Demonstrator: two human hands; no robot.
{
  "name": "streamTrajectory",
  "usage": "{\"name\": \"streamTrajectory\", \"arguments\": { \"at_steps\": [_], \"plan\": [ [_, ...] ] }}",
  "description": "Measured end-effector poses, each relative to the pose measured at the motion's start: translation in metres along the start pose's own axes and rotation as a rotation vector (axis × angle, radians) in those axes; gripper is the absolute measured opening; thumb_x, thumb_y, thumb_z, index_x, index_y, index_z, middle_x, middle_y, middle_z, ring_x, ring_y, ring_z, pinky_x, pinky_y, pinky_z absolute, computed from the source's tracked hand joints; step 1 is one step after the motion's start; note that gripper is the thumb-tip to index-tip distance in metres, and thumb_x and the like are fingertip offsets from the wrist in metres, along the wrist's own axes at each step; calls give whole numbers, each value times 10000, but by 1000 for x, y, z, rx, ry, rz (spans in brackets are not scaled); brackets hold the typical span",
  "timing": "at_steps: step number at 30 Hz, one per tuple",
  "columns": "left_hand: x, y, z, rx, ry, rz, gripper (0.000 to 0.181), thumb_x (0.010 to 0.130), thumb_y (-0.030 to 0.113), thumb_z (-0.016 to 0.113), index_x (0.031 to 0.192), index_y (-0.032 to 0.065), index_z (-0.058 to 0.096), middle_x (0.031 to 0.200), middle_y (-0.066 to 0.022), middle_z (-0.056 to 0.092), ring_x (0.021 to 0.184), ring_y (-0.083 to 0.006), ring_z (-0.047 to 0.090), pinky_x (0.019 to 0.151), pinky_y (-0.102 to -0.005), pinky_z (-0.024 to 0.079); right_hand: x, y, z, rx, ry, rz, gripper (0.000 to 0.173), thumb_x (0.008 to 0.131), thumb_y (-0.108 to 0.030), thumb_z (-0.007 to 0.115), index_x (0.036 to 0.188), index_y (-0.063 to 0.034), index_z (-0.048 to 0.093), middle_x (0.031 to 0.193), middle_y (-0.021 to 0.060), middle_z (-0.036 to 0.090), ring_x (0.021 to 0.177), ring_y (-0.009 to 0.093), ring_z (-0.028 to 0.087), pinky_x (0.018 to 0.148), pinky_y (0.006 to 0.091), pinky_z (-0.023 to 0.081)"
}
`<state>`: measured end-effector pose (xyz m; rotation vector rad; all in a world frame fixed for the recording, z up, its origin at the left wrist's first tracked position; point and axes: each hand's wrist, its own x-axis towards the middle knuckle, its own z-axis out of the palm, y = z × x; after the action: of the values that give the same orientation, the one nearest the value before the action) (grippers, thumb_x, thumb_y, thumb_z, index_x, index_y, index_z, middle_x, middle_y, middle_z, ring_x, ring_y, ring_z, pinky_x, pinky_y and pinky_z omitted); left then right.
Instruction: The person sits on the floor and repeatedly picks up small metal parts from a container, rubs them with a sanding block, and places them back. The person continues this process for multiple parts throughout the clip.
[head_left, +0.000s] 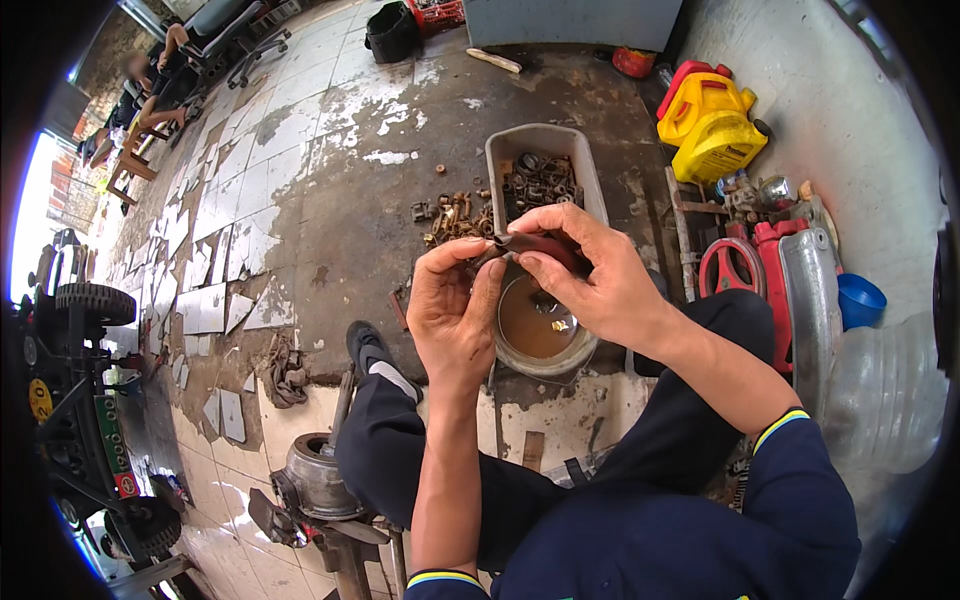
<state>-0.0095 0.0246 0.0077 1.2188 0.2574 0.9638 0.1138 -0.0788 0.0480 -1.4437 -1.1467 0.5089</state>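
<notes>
Between my hands, above a round basin of brown liquid (536, 322), is a dark reddish-brown strip (547, 247), perhaps sandpaper, curled around a small part that I cannot make out. My left hand (457, 307) pinches the small part at the strip's left end between thumb and fingertips. Thumb and fingers of my right hand (585, 262) grip the strip itself. Beyond the hands stands a grey plastic tub (499, 154) holding dark metal parts (544, 180). Rusty bolts (457, 214) lie in a heap on the floor left of the tub.
A cast metal housing (319, 476) stands near my left knee. A crumpled rag (285, 371) and broken tiles (202, 307) lie leftward. At right are yellow jugs (716, 135), a red jack-like tool (772, 262) and a blue bowl (860, 300). A person (157, 82) sits far back left.
</notes>
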Motion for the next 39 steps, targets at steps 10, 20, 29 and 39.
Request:
{"name": "streamTrajectory", "arguments": {
  "at_steps": [10, 20, 29, 39],
  "plan": [
    [0, 2, 2, 32, -12, 34, 212, 885, -71, 641, 1084, -22, 587, 1106, -86, 579, 1030, -132, 571, 914, -259, 455, 1, -6, 0, 46, -1, 28, 161, 901, -17, 594, 1062, -11, 579, 940, 57, 611, 859, 96, 593, 780, 254, 503],
    [0, 4, 1, 51, -44, 60, 215, 881, -86, 636, 1086, -29, 604, 1101, -78, 580, 1031, -131, 571, 911, -255, 458, 1, -3, 1, -20, 55, -100, 132, 899, -15, 627, 1028, -5, 606, 925, 68, 623, 825, 113, 628, 723, 245, 514],
    [-1, 1, 3, 70, -48, 58, 211, 882, -82, 637, 1084, -32, 604, 1094, -79, 583, 1031, -135, 570, 915, -259, 455, 2, -7, -3, -102, 43, -60, 116, 886, -28, 635, 997, -4, 612, 869, 83, 600, 731, 147, 604, 651, 273, 497],
    [-4, -1, 6, 24, -42, -23, 208, 899, -76, 617, 1099, -26, 590, 1090, -68, 581, 1025, -123, 567, 918, -251, 449, 2, -7, -3, -179, 56, -65, 111, 888, -73, 629, 975, -9, 606, 829, 111, 593, 680, 212, 590, 613, 306, 479]
  ]
}}
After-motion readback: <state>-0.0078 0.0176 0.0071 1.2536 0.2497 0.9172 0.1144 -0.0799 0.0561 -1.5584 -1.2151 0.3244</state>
